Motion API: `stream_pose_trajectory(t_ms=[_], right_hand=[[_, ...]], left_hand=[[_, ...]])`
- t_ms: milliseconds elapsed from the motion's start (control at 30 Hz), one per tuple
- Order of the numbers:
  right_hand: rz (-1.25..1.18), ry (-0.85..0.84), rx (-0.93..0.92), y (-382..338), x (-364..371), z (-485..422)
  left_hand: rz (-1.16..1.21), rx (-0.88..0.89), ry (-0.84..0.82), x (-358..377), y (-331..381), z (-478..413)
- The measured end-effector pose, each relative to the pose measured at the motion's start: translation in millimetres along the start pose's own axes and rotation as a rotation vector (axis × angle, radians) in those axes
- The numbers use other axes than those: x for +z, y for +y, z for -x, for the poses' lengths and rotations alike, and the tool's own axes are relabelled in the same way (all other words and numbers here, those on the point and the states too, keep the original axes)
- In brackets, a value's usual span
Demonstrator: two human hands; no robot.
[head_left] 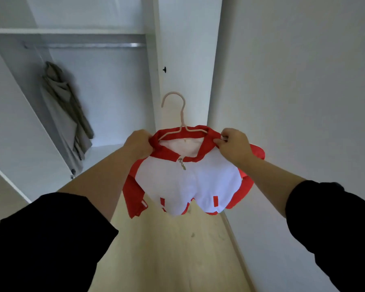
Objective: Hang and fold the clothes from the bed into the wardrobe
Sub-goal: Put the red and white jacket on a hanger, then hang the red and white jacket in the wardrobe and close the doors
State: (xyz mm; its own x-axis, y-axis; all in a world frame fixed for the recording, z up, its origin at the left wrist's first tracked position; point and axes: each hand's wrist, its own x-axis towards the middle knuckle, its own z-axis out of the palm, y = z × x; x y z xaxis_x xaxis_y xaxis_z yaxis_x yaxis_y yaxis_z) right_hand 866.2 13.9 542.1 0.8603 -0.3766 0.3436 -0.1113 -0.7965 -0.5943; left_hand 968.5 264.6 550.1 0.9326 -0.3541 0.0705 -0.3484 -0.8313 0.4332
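Note:
A red and white zip jacket [188, 184] hangs on a pale pink hanger [178, 114], held up in front of me at the middle of the view. My left hand [138, 144] grips the red collar on its left side. My right hand [234, 146] pinches the collar and hanger end on the right side. The hanger's hook points up, free of any rail. The open wardrobe [154, 81] stands to the left, its metal rail [93, 45] running across the top.
A beige garment [65, 110] hangs at the left end of the rail. A white shelf [67, 31] sits above the rail. A white wall [293, 91] runs along the right. Pale wooden floor [177, 249] lies below.

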Motion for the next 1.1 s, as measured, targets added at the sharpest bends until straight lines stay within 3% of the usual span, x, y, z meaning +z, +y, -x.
stream_pose_trajectory(t_ms=[233,467,767,900,1000,1100], right_hand=[[0.001,-0.048,-0.069,-94,63,-37],[0.161,-0.156,-0.053,-198,155,-83],[0.139,-0.268,-0.010,-245,232,-158],[0.104,-0.216,0.049,-258,275,-215],[0.093,-0.219,0.096,-266,308,-266],[0.008,-0.273,0.152,-267,338,-316]], left_hand=[[-0.112,-0.095,0.034,-62,-98,-6],[0.027,-0.236,0.304,-107,-225,-27],[0.067,-0.386,0.420,-137,-326,-109],[0.092,-0.320,0.506,-131,-343,-172],[0.172,-0.097,0.564,-121,-339,-227],[0.276,0.039,0.466,-108,-338,-278]])
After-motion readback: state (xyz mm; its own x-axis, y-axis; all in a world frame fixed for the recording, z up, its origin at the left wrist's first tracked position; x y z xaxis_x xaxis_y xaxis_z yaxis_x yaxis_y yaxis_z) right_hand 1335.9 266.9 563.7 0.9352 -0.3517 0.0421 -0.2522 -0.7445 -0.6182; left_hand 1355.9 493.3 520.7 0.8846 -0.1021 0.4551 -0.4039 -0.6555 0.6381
